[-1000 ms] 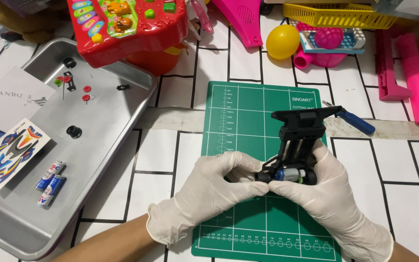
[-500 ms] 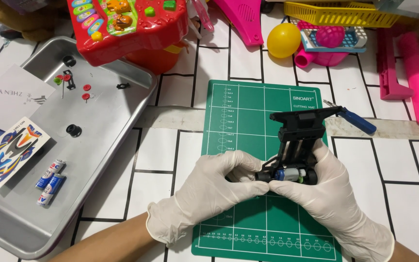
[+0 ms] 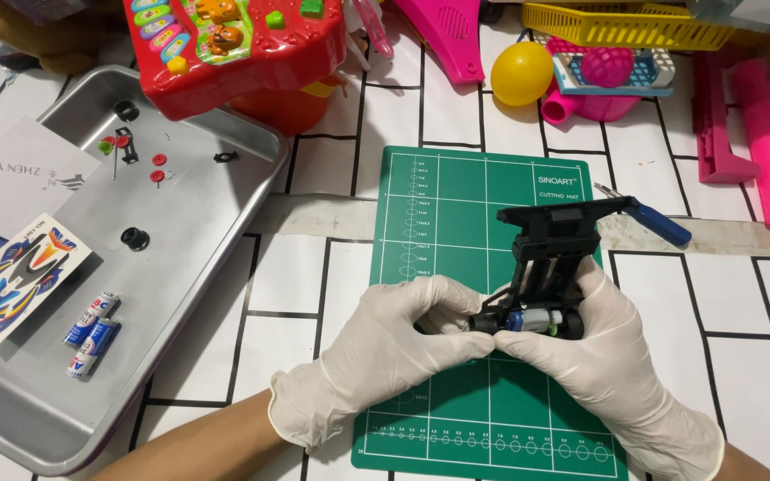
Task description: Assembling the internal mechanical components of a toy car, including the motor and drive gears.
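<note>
Left hand [image 3: 394, 347], right hand [image 3: 594, 356] grip black chassis [image 3: 550, 258]; over green mat [image 3: 438, 214]

- Bright, even overhead light, sharp focus throughout.
- Soft shadows under gloved hands [image 3: 492, 356] on green cutting mat [image 3: 430, 205].
- Dull glare across metal tray [image 3: 198, 232].

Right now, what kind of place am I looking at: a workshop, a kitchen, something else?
Most likely a home hobby table, not a workshop. A green cutting mat lies on a tile-patterned top, a metal tray holds small parts and batteries, and bright plastic toys crowd the back edge.
</note>
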